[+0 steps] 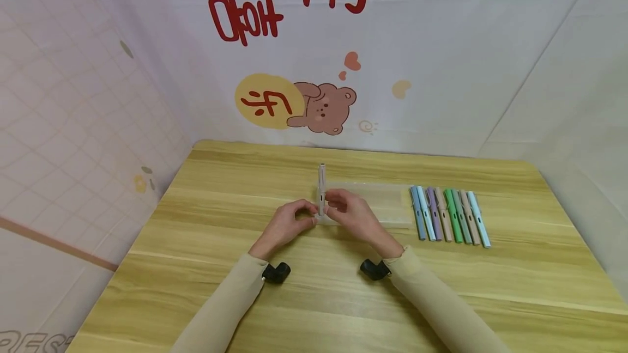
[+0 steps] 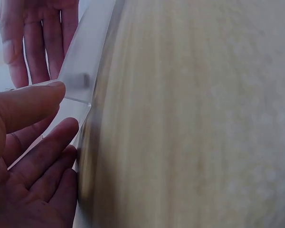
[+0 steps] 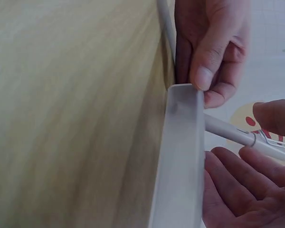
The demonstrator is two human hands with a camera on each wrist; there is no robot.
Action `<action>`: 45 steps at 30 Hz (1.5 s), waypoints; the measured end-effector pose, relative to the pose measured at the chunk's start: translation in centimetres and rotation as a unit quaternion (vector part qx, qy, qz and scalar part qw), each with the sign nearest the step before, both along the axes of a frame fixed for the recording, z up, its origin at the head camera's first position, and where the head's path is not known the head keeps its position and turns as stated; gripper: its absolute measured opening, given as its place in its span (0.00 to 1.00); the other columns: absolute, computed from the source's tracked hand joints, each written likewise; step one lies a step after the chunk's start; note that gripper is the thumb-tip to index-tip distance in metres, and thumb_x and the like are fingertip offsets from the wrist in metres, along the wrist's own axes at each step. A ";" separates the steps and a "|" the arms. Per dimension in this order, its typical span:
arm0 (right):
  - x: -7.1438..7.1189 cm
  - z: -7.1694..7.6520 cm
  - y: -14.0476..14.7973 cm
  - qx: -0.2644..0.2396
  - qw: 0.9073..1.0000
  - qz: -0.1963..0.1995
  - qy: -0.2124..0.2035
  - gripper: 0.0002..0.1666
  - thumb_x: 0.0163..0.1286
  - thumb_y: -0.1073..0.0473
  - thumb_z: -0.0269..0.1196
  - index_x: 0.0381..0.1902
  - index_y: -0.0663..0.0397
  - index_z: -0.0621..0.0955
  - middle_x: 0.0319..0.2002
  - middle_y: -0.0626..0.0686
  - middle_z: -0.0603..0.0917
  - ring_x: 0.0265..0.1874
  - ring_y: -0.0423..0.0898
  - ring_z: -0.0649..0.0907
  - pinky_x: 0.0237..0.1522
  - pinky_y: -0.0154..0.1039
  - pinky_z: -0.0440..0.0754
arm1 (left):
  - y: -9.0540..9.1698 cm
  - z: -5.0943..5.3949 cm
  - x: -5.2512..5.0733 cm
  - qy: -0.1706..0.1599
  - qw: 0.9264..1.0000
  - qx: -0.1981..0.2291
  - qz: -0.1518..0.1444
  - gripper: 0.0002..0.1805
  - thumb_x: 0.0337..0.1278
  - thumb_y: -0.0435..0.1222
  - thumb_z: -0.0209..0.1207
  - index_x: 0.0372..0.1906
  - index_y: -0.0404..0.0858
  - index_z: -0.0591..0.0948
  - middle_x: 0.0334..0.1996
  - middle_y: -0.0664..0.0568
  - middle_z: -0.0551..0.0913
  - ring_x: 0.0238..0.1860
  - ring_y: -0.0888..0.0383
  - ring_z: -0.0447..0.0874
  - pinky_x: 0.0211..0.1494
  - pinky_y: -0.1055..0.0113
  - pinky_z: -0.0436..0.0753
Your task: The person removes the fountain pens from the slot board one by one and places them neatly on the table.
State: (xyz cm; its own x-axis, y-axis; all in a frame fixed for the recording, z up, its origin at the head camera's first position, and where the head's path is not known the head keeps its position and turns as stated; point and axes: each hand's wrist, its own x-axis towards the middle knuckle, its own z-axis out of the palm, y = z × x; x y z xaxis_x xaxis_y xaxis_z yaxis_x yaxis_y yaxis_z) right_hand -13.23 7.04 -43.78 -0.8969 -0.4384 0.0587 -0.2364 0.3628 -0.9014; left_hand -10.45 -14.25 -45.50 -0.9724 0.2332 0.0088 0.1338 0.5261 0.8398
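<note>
A pale pen (image 1: pixel 321 178) with a metal clip stands upright at the left end of a long translucent plastic box (image 1: pixel 380 206). My left hand (image 1: pixel 289 222) pinches the left end of that box, thumb on its corner in the right wrist view. On the other side, my right hand (image 1: pixel 355 214) has its fingers loosely spread around the pen. In the right wrist view, the pen (image 3: pixel 247 135) passes between the right thumb and fingers with gaps showing. The pen's lower end is hidden behind the box wall (image 3: pixel 180 156).
To the right of the box, several capped pens (image 1: pixel 448 214) in blue, purple, brown, green and light blue lie side by side. They rest on a wood-grain table (image 1: pixel 324 309). A white printed wall sheet (image 1: pixel 432 42) hangs behind the table's far edge.
</note>
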 end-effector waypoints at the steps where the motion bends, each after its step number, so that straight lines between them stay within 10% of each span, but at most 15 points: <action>1: 0.0 -0.2 -0.2 0.001 1.000 -0.001 0.000 0.25 0.75 0.62 0.65 0.65 0.66 0.76 0.59 0.64 0.83 0.56 0.58 0.85 0.60 0.51 0.82 | 0.0 -0.1 0.0 0.000 1.000 -0.001 -0.001 0.07 0.64 0.33 0.68 0.45 0.43 0.86 0.52 0.52 0.87 0.57 0.50 0.82 0.65 0.49 0.76; 23: -0.6 -0.9 -1.2 0.084 0.994 -0.056 0.031 0.11 0.70 0.59 0.70 0.47 0.59 0.85 0.39 0.50 0.90 0.41 0.46 0.89 0.46 0.46 0.86 | 0.2 -0.2 -0.1 -0.002 1.000 -0.012 0.001 0.08 0.64 0.34 0.68 0.45 0.43 0.86 0.53 0.51 0.87 0.58 0.50 0.81 0.65 0.49 0.76; 45: -0.6 -0.3 -1.4 0.048 0.996 -0.066 0.032 0.10 0.71 0.61 0.68 0.48 0.58 0.86 0.40 0.51 0.90 0.42 0.46 0.89 0.46 0.45 0.87 | 0.3 0.1 0.0 -0.004 1.000 -0.012 0.001 0.07 0.64 0.33 0.68 0.45 0.42 0.86 0.54 0.49 0.86 0.59 0.49 0.81 0.66 0.49 0.75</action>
